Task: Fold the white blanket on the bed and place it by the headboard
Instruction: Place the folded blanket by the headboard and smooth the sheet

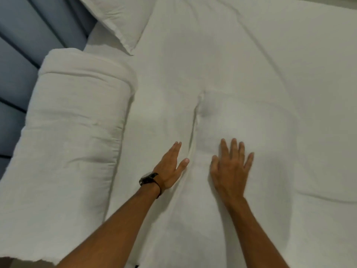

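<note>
Your left hand [170, 167] and right hand [230, 167] lie flat, fingers spread, each grip released, holding nothing, w/ palms pressing the bed sheet [251, 64] either side of a crease [195, 122]. Left of them the blanket [73, 122] sits folded in a thick bundle against the blue headboard [17, 74], pillow [123, 18] just beyond. Folding and placing look done; only smoothing appears left.

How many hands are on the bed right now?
2. The left hand, with a wristwatch at its wrist, lies flat left of a long crease in the white bedding. The right hand lies flat, fingers spread, right of that crease.
</note>
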`<state>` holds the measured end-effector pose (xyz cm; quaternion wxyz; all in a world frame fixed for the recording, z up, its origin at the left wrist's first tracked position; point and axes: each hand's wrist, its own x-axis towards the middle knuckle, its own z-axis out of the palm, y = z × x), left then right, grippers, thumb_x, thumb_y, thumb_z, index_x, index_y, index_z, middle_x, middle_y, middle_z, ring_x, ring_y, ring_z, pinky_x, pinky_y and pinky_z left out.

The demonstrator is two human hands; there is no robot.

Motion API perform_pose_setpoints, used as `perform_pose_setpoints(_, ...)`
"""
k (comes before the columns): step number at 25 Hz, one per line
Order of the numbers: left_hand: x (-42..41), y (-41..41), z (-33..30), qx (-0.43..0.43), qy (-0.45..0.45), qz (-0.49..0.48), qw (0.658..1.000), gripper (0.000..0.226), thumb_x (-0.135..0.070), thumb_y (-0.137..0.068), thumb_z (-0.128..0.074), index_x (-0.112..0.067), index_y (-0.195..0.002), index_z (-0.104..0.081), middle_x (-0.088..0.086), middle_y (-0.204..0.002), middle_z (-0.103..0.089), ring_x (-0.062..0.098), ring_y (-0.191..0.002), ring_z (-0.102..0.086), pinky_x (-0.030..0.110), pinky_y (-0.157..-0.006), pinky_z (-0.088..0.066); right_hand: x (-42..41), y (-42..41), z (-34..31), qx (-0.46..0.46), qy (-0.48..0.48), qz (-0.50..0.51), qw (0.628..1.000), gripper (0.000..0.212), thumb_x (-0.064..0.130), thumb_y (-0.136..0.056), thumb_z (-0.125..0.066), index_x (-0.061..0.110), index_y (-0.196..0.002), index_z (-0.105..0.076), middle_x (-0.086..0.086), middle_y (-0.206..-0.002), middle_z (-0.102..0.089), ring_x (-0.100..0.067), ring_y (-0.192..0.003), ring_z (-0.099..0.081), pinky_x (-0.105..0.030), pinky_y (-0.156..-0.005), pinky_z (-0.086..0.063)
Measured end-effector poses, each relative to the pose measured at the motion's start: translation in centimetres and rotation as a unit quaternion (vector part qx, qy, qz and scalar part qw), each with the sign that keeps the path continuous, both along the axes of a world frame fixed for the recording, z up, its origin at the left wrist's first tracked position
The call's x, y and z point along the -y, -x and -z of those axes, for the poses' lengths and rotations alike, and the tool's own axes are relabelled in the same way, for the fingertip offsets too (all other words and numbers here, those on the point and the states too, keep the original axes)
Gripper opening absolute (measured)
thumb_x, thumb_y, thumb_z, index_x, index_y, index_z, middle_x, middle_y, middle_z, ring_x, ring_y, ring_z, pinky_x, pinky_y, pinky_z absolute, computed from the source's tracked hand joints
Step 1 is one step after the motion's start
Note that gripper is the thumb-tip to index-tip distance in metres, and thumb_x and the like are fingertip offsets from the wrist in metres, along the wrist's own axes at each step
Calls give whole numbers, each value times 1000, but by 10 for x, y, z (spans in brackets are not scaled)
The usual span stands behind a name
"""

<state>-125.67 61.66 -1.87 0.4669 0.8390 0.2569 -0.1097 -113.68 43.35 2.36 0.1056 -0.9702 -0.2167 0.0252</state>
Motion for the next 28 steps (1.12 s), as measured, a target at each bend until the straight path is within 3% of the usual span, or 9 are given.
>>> perform_pose_setpoints(3, 63, -34, -10, 14, 115, -83, 990, 89, -76, -101, -42, -38, -171, -2, -13, -180, -8, 9, -164, -14, 30, -129, -15, 73, -33, -10, -94, -8, 118, 989, 71, 67, -109, -39, 35, -172, -29, -10, -182, -21, -34, -169, -16, -68, -132, -7)
perform_pose_setpoints(6, 88, -52, -17, 7, 139, -192, 971, 105, -87, -87, -56, -48, -169, -3, -9, -177, -23, 19, -161, -29, 36, -126, -28, 125, -50, -14, -248, -89, 237, 935, 101, 92, -92, -40, 43, -173, -7, -5, -185, -8, -32, -170, -11, -68, -133, -11)
perform_pose_setpoints(9, 91, -56, -31, 2, 117, -198, 973, 104, -79, -84, -71, -49, -168, -15, -10, -165, -46, 23, -149, -48, 31, -112, -38, 157, -55, -10, -346, -222, 410, 814, 135, 94, -70, -73, 39, -174, -7, -15, -178, -31, -40, -160, -39, -59, -130, -34)
perform_pose_setpoints(11, 92, -56, -42, 53, 110, -181, 976, 87, -68, -88, -74, -47, -163, -34, -20, -150, -57, 15, -139, -57, 31, -112, -43, 173, -51, -2, -369, -286, 439, 768, 137, 89, -58, -86, 32, -169, -32, -11, -165, -53, -37, -146, -56, -56, -124, -45)
perform_pose_setpoints(14, 79, -44, -73, 89, 91, -196, 972, 64, -57, -94, -75, -50, -153, -49, -27, -134, -65, 8, -127, -64, 29, -106, -49, 169, -40, -2, -344, -337, 400, 779, 100, 78, -61, -91, 25, -143, -68, -5, -138, -75, -33, -123, -71, -56, -114, -55)
perform_pose_setpoints(19, -34, 33, -139, 134, 2, -253, 958, 60, -53, -93, -79, -43, -148, -60, -24, -128, -72, 5, -123, -68, 31, -111, -53, 47, 20, -42, -317, -405, 303, 802, 40, 41, -87, -88, 20, -120, -79, -3, -111, -83, -33, -107, -78, -61, -102, -62)
perform_pose_setpoints(24, -193, 145, -249, 84, -147, -307, 937, 63, -57, -98, -70, -36, -155, -54, -13, -143, -63, 14, -131, -61, 34, -111, -48, -131, 84, -101, -381, -444, 163, 795, 60, 55, -84, -81, 24, -136, -75, -3, -125, -82, -29, -116, -77, -50, -105, -62)
perform_pose_setpoints(26, -250, 183, -282, 0, -259, -317, 912, 68, -70, -99, -57, -39, -159, -47, 2, -146, -60, 28, -132, -59, 43, -108, -49, -191, 111, -129, -397, -398, 94, 822, 61, 52, -96, -75, 25, -150, -65, -9, -138, -76, -34, -128, -71, -45, -111, -56)
perform_pose_setpoints(28, -288, 201, -288, -61, -344, -333, 876, 72, -67, -102, -52, -38, -166, -33, 10, -159, -40, 38, -143, -44, 54, -116, -42, -239, 134, -142, -396, -314, 12, 863, 70, 46, -104, -67, 27, -167, -43, -15, -162, -56, -38, -148, -54, -43, -121, -43)
